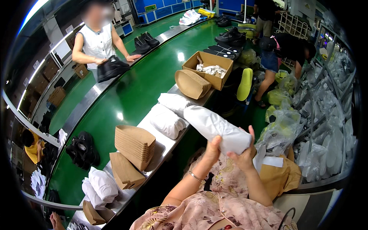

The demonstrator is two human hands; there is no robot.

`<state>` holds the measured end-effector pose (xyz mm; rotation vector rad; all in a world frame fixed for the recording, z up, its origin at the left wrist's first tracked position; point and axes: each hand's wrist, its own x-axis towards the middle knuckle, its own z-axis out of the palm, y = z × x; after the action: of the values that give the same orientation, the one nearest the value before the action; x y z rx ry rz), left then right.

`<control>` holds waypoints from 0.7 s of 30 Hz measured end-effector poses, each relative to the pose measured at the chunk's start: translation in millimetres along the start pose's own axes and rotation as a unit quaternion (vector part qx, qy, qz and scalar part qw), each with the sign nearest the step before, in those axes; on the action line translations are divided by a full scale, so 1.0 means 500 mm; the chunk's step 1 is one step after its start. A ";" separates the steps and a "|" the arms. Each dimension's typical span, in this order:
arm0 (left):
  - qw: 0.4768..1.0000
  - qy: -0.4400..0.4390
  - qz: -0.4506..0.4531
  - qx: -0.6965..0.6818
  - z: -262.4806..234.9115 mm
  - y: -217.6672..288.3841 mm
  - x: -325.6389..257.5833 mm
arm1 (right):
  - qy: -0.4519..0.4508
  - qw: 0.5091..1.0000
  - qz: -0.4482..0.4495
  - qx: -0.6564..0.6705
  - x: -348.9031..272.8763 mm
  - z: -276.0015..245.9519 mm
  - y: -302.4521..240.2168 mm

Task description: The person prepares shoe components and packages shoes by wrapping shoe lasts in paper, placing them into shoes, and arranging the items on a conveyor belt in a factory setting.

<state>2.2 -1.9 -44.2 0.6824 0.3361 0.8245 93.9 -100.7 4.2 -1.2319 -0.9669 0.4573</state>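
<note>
right of centre, both hands grip a white paper-wrapped bundle (216, 128): left hand (212, 149) closed under it, right hand (245, 153) clasping its lower end. more white bundles (166, 120) lie on the steel table (163, 147) beside stacked brown paper bags (136, 145). further up, an open cardboard box (209, 69) holds crumpled white paper (212, 70).

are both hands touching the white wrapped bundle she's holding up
Touching. The head view shows the left hand under the near end of the white wrapped bundle and the right hand closed around that end, thumb up its side.
</note>
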 end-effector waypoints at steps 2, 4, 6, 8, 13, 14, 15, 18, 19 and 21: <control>0.999 -0.017 -0.025 -0.012 0.016 0.000 -0.002 | 0.027 0.997 0.001 -0.066 -0.008 0.008 -0.001; 0.999 0.004 -0.041 0.033 0.011 0.010 -0.004 | 0.062 0.997 0.010 -0.046 -0.013 0.015 -0.001; 0.977 0.069 0.057 0.196 0.006 0.030 -0.010 | 0.099 0.995 0.020 -0.026 -0.019 0.020 0.000; 0.839 0.163 0.257 0.452 0.015 0.074 -0.024 | 0.091 0.985 -0.021 -0.144 -0.008 -0.002 -0.010; 0.658 0.139 0.322 0.666 0.020 0.149 -0.034 | -0.078 0.905 -0.249 -0.336 0.034 -0.024 -0.058; 0.702 0.151 0.281 0.637 0.008 0.155 -0.025 | -0.120 0.885 -0.309 -0.328 0.047 -0.016 -0.079; 0.753 0.157 0.253 0.587 0.003 0.173 -0.016 | -0.153 0.863 -0.355 -0.324 0.063 -0.010 -0.098; 0.855 0.190 0.176 0.450 -0.010 0.239 0.030 | -0.162 0.875 -0.372 -0.262 0.116 0.008 -0.102; 0.908 0.202 0.108 0.352 -0.014 0.284 0.049 | -0.157 0.877 -0.382 -0.246 0.134 0.024 -0.102; 0.970 0.152 0.034 0.187 -0.017 0.368 0.098 | -0.124 0.905 -0.346 -0.215 0.167 0.058 -0.093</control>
<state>-73.7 128.2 72.4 0.9227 0.7634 0.9441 106.8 -35.6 78.5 -1.1272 -1.7022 -0.1858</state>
